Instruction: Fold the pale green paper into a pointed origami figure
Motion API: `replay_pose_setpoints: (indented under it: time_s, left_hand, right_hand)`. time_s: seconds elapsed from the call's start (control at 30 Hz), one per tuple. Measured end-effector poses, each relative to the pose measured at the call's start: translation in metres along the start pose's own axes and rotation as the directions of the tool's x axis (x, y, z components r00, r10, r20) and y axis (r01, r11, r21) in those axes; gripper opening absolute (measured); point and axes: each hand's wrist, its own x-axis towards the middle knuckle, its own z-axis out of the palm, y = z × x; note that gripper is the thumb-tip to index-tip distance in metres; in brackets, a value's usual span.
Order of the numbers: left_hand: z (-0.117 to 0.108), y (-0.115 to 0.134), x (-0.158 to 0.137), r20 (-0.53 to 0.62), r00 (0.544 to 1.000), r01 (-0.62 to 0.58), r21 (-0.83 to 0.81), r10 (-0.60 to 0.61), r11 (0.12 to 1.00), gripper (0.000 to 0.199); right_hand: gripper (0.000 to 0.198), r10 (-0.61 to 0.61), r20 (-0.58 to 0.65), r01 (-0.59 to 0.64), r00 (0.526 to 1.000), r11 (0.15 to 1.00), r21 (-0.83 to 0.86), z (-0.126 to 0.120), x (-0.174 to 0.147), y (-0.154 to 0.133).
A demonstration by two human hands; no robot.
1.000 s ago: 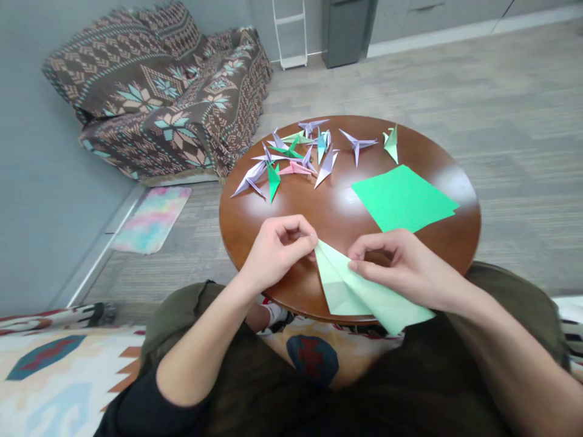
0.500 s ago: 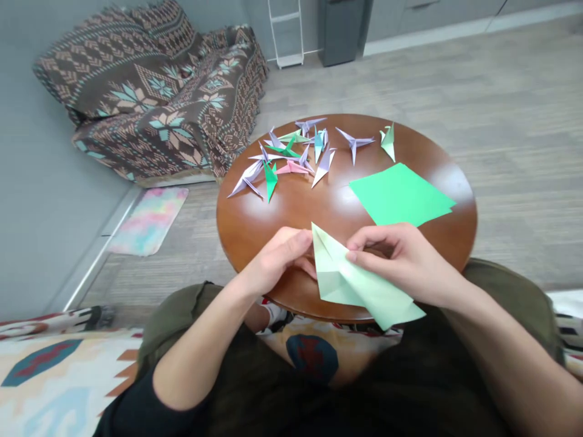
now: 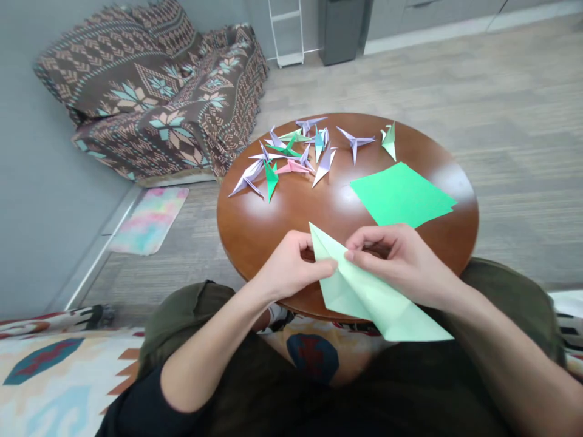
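A pale green sheet of origami paper (image 3: pixel 364 291), partly folded with creases showing, is held up over the near edge of the round table. My left hand (image 3: pixel 296 261) grips its left side, thumb lying on the front face and fingers behind, partly hidden. At the upper right edge, my right hand (image 3: pixel 396 255) pinches the paper between thumb and fingers. One corner points up and away from me; the lower right part hangs out over my lap.
Several folded paper cranes (image 3: pixel 291 152) in purple, green, pink and blue crowd the far left of the brown wooden table (image 3: pixel 255 233). Bright green paper sheets (image 3: pixel 403 194) lie at the right. Beyond stands a sofa (image 3: pixel 173 109) under a patterned cover.
My left thumb has moved right, from the paper's edge onto its front face. The lower right part of the paper has opened out wider. My right hand stays nearly still.
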Motion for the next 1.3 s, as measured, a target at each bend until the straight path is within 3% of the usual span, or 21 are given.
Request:
replay_pose_setpoints:
  time_s: [0.3, 0.5, 0.73, 0.87, 1.17, 1.3]
  left_hand:
    - [0.002, -0.001, -0.002, 0.013, 1.0, 0.014, 0.032, -0.015, 0.999, 0.005]
    - [-0.005, 0.005, 0.0, 0.036, 0.999, 0.001, 0.025, -0.002, 1.0, 0.004]
    - [-0.023, 0.01, 0.001, -0.082, 0.995, -0.039, 0.107, 0.048, 0.993, 0.008]
    - [-0.035, 0.006, 0.002, -0.144, 0.981, -0.124, 0.04, 0.129, 0.991, 0.015]
    - [-0.02, 0.009, -0.001, 0.012, 0.991, -0.131, 0.113, 0.13, 0.985, 0.018]
    - [-0.022, 0.009, 0.0, -0.128, 0.98, -0.145, 0.081, 0.155, 0.986, 0.026]
  right_hand:
    - [0.012, 0.023, 0.007, -0.023, 1.0, 1.0, 0.002, 0.0, -0.001, -0.001]
    - [0.015, 0.025, 0.103, -0.024, 0.994, 1.0, -0.011, -0.002, -0.001, 0.004]
    - [0.017, 0.055, 0.143, -0.052, 0.988, 0.998, -0.024, -0.002, -0.001, 0.003]
    - [0.018, 0.051, 0.113, -0.05, 0.992, 0.999, -0.016, -0.002, 0.0, 0.004]
    - [0.014, 0.036, 0.132, -0.037, 0.991, 0.999, 0.011, -0.002, 0.003, 0.006]
    - [0.013, 0.011, 0.17, -0.013, 0.985, 1.0, 0.009, -0.003, 0.005, 0.005]
